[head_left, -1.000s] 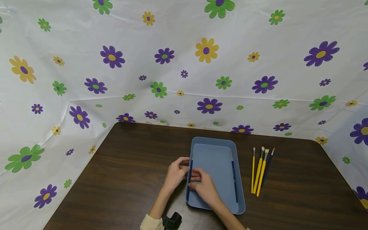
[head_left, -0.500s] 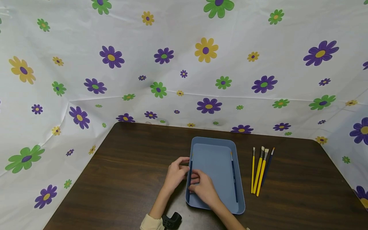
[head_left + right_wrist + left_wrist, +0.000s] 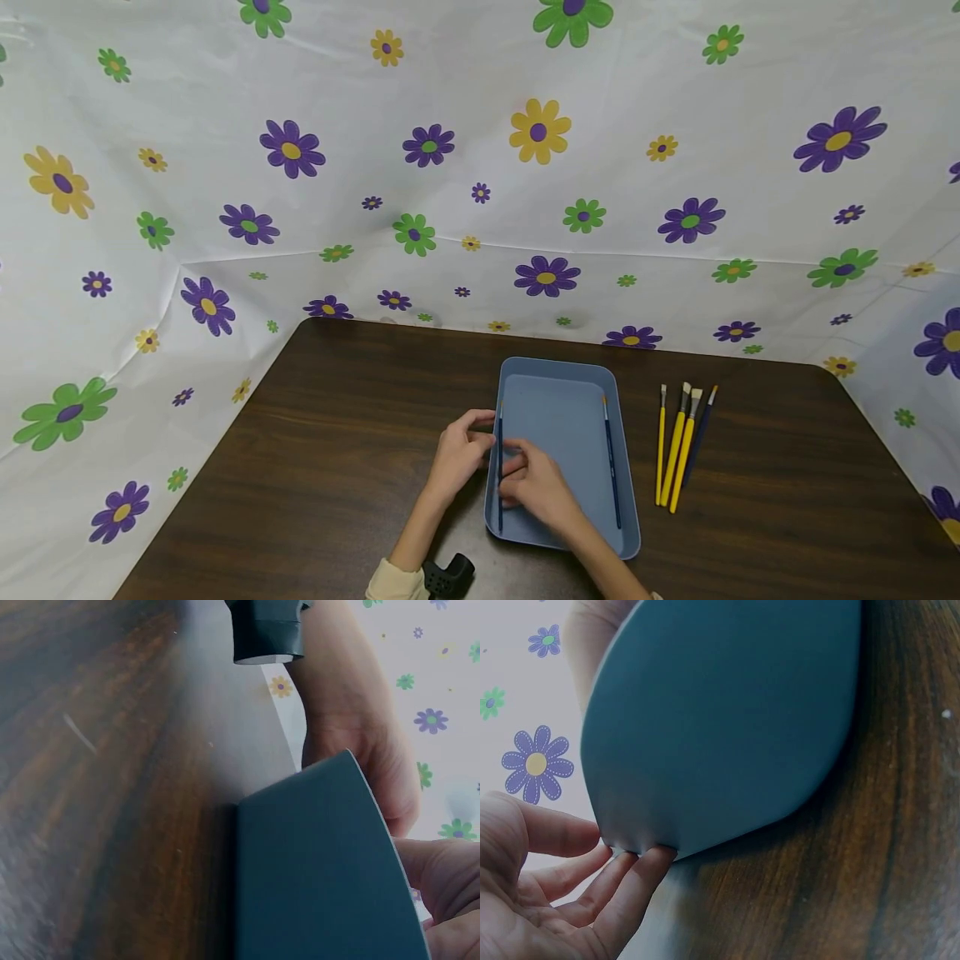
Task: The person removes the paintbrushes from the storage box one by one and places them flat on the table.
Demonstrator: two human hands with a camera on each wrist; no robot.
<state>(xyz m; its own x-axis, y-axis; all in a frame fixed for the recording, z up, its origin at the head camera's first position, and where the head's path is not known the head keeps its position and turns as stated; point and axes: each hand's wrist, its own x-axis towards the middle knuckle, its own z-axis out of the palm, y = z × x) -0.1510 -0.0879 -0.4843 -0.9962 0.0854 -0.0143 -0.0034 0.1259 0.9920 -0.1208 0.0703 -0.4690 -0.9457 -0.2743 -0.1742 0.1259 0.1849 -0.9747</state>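
My left hand [image 3: 459, 450] is at the left side of the blue-grey tray [image 3: 551, 367]. In the left wrist view, its fairly straight fingers [image 3: 619, 900] touch the tray's outer wall. Inside the tray, my right hand [image 3: 538, 487] has loosely bent fingers beside a dark-handled paintbrush [image 3: 500, 454] that lies along the left wall. Whether a fingertip touches that brush cannot be made out. Another dark blue paintbrush [image 3: 611, 462] lies along the tray's right side. The tray wall [image 3: 322, 862] hides most of my right hand from the right wrist camera.
Right of the tray, several paintbrushes lie on the brown table [image 3: 360, 392]: yellow-handled ones [image 3: 682, 454] and a dark blue one [image 3: 701, 437]. A flower-patterned cloth [image 3: 450, 175] hangs behind the table. A black camera [image 3: 448, 575] sits on my left wrist.
My right hand has drawn slightly rightward from the left wall. The brush beside it has shifted and straightened, and its handle now shows down to the end. My left hand stays put.
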